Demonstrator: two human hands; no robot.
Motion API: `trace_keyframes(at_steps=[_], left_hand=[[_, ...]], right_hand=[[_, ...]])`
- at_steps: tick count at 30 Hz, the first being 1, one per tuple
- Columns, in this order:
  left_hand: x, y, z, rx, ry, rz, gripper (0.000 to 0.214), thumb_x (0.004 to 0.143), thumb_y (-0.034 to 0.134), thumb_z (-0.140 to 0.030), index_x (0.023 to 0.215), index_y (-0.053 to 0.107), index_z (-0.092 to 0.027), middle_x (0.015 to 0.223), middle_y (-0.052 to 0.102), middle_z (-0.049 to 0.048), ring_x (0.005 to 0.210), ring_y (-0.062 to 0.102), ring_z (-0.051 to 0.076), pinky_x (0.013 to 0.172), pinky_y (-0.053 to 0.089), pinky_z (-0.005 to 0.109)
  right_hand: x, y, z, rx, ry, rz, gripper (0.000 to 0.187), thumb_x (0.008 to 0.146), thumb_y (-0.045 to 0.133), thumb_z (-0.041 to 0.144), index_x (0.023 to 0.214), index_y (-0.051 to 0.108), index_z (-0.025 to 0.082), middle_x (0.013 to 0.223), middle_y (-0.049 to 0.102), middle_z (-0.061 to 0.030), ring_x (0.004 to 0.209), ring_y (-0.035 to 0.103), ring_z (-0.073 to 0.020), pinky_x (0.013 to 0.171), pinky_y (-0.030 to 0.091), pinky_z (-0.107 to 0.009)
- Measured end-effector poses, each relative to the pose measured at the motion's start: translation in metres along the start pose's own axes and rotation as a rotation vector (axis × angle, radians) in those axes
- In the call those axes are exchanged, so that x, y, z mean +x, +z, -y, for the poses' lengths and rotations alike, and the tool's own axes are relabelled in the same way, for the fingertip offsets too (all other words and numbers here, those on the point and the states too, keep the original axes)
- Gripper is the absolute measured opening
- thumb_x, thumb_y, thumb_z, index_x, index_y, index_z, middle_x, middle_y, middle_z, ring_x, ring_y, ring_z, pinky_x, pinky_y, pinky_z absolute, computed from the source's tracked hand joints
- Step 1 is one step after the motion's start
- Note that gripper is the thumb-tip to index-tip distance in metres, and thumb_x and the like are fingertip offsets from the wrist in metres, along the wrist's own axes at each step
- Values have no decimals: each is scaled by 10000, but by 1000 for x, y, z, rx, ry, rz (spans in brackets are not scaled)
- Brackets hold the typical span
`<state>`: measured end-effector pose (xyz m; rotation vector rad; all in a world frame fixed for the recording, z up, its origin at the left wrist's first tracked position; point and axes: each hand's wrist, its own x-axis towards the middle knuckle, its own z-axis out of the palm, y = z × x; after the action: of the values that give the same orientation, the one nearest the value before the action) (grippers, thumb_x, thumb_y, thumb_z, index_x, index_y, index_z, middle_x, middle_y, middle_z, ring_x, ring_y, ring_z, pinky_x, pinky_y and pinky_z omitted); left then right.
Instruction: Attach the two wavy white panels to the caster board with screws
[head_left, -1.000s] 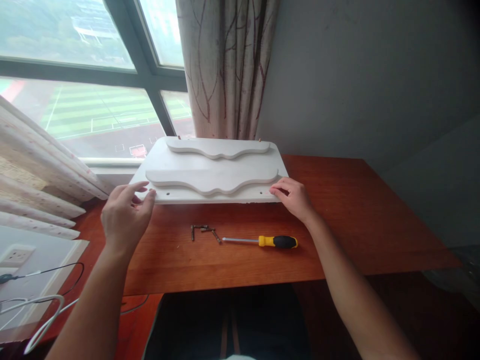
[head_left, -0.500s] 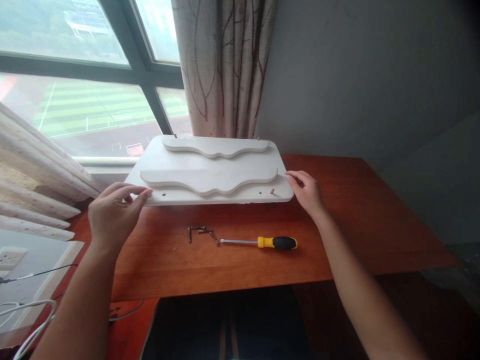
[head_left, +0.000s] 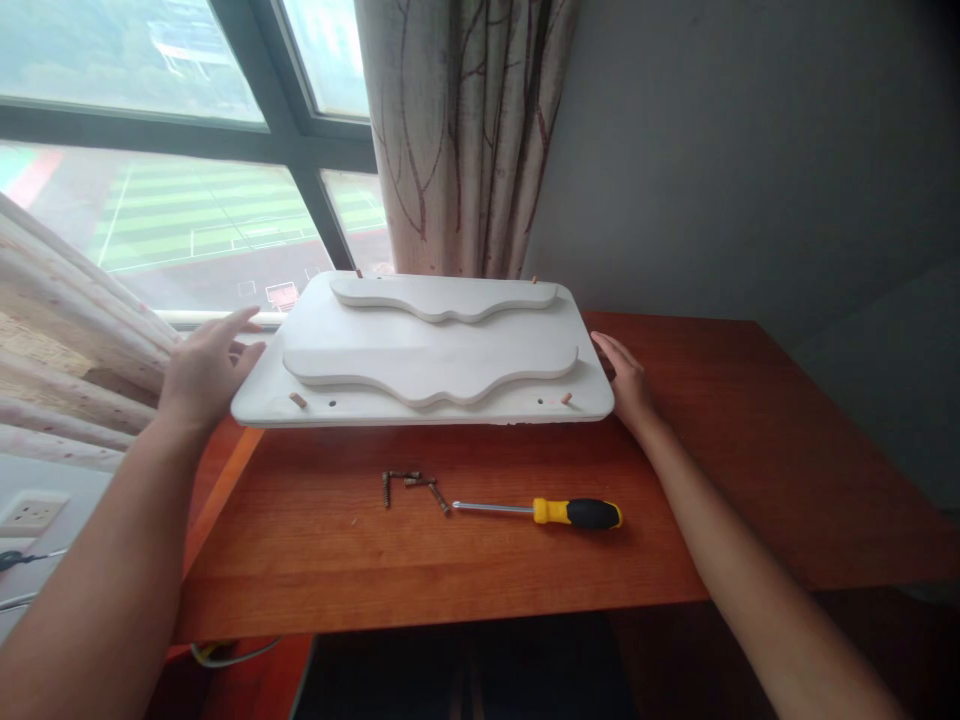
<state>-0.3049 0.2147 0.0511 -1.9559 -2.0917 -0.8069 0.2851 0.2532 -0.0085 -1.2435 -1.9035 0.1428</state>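
Observation:
A white board [head_left: 442, 338] with rounded corners lies on the table, two wavy-edged white pieces on top of it. Short wooden dowels stick up near its corners, such as a dowel [head_left: 298, 401] at the front left and another dowel [head_left: 567, 399] at the front right. Beside the left edge, my left hand [head_left: 206, 370] is open, fingers stretched and apart; contact with the board is unclear. My right hand [head_left: 630, 385] is at the right edge, fingers extended along it and partly hidden, not wrapped round anything visible.
In front of the board lie several screws [head_left: 417, 482] and a yellow-and-black screwdriver [head_left: 577, 513] on the wooden table [head_left: 450, 580]. A curtain [head_left: 465, 140] and window stand behind. Another curtain [head_left: 67, 330] hangs at the left, above a wall socket [head_left: 34, 513].
My left hand has let go of the front-left dowel, which now stands uncovered, and moved back and left with its fingers spread. My right hand has shifted slightly along the right edge.

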Motion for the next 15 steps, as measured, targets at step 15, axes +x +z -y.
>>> trace_keyframes(at_steps=[15], left_hand=[[-1,25,4,-161,36,-5,469,878,512,-287,1292,669,-132,1314,669,121,1160,653,291,1040,466,356]], right_hand=[[7,-15,3,-160,-171,125,470,976,412,161,1401,588,256,1454,559,-53,1314,567,-242,1116,477,-456]])
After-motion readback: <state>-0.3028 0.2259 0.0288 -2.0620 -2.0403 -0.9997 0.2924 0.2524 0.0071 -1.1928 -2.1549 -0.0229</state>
